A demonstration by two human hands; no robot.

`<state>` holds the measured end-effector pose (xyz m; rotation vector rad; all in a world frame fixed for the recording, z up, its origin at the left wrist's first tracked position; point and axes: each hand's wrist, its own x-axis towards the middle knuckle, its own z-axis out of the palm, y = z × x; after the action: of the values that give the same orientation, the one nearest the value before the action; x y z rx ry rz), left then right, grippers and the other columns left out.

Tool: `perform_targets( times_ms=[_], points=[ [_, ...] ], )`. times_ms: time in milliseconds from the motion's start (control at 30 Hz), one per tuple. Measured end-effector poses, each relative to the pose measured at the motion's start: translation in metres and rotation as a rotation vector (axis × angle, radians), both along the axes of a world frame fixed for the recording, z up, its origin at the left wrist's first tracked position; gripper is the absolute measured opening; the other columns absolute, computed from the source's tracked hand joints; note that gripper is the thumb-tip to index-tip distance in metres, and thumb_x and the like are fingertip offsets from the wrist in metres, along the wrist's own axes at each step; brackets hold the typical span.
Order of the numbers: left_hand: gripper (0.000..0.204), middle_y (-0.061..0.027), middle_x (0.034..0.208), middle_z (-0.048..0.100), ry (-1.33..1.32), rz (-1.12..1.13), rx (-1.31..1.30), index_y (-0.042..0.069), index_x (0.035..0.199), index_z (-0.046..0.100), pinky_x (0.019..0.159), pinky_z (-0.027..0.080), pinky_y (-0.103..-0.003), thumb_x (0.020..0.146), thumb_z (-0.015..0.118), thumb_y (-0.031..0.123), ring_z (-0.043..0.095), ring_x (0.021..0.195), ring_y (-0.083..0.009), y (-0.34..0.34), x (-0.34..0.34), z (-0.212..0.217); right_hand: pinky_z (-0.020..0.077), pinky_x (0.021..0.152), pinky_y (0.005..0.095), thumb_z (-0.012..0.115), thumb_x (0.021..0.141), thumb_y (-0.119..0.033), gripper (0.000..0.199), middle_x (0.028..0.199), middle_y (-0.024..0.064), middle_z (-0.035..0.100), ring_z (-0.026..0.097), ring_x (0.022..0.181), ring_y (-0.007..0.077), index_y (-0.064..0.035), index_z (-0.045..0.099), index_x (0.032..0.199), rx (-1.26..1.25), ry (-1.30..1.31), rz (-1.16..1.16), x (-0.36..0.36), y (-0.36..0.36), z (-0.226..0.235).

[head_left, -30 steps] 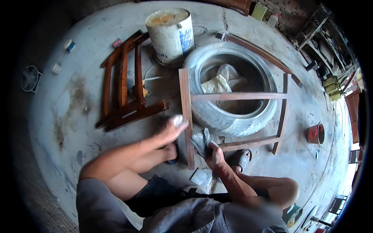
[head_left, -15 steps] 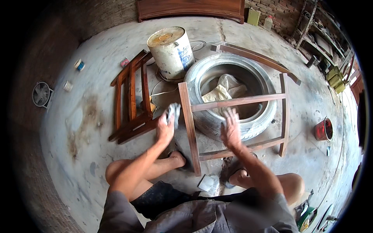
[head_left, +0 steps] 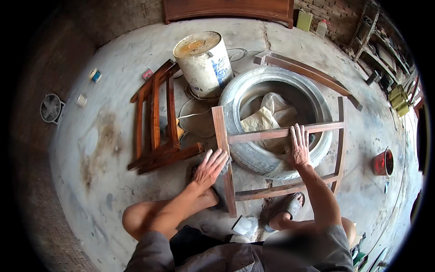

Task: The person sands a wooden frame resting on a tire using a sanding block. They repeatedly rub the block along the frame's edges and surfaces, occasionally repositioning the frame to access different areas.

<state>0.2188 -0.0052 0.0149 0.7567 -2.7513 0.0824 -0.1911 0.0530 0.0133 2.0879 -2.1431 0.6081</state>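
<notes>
A brown wooden frame [head_left: 253, 135] lies flat across a grey tyre [head_left: 265, 162] in front of me. My left hand [head_left: 209, 167] presses a small grey pad [head_left: 225, 165] against the frame's left rail [head_left: 221, 131], fingers spread over it. My right hand [head_left: 299, 146] lies flat, palm down, on the frame's upper crossbar above the tyre's rim. A crumpled pale cloth [head_left: 265, 119] sits inside the tyre. My bare left knee and a sandalled foot [head_left: 290, 209] are under the frame's near end.
A second slatted wooden frame [head_left: 154, 119] lies on the concrete to the left. A dirty white bucket [head_left: 204, 61] stands behind it, a long wooden piece [head_left: 308, 72] beyond the tyre. A red can [head_left: 383, 162] is at right, a small fan [head_left: 50, 108] far left.
My left hand slid down the left rail with the pad. My right hand came down from the air onto the upper crossbar. The view tilted slightly.
</notes>
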Motion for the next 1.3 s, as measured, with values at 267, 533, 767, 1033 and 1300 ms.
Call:
perform_targets(
  times_ms=[267,533,767,1033,1300],
  points=[
    [0.061,-0.0139,0.16,0.04,-0.08,0.0,-0.026,-0.002,0.149,0.046,0.125,0.023,-0.055,0.089,0.052,0.009,0.032,0.151,-0.0328,-0.017,-0.008,0.009,0.0112,0.126,0.0581,0.061,0.088,-0.02,0.08,0.165,0.0238,0.025,0.018,0.154,0.0451,0.0,0.029,0.158,-0.025,0.016,0.0,-0.004,-0.002,-0.004],
    [0.057,-0.0102,0.143,0.056,0.187,0.144,-0.167,0.007,0.142,0.057,0.119,0.034,-0.056,0.086,0.055,0.001,0.048,0.135,-0.0352,-0.077,-0.037,0.057,0.0142,0.125,0.0578,0.057,0.094,-0.021,0.072,0.164,0.0245,0.027,0.021,0.153,0.0454,-0.0003,0.03,0.158,-0.003,0.043,-0.006,-0.002,-0.001,-0.001],
    [0.056,-0.0078,0.153,0.05,-0.011,-0.092,-0.026,0.006,0.144,0.056,0.122,0.028,-0.059,0.088,0.056,0.006,0.041,0.146,-0.034,-0.036,-0.013,0.018,0.0137,0.126,0.0572,0.058,0.094,-0.019,0.071,0.164,0.0242,0.027,0.021,0.153,0.0449,-0.0006,0.031,0.158,-0.021,0.01,0.004,-0.002,-0.001,0.0],
    [0.051,-0.0134,0.15,0.051,0.087,0.014,-0.022,0.003,0.139,0.059,0.122,0.029,-0.058,0.088,0.056,0.002,0.043,0.143,-0.0342,-0.042,-0.033,0.027,0.0129,0.126,0.058,0.059,0.093,-0.019,0.073,0.164,0.0243,0.027,0.021,0.153,0.0451,-0.0007,0.03,0.158,-0.013,0.004,-0.002,-0.005,-0.001,-0.001],
    [0.055,-0.0111,0.149,0.053,0.141,0.018,-0.09,0.002,0.141,0.057,0.122,0.03,-0.057,0.086,0.059,0.003,0.045,0.141,-0.0349,-0.065,-0.033,0.031,0.0101,0.126,0.0581,0.06,0.085,-0.021,0.082,0.165,0.0234,0.026,0.019,0.154,0.0449,-0.001,0.029,0.159,0.005,-0.013,-0.001,-0.006,-0.001,-0.005]
  ],
)
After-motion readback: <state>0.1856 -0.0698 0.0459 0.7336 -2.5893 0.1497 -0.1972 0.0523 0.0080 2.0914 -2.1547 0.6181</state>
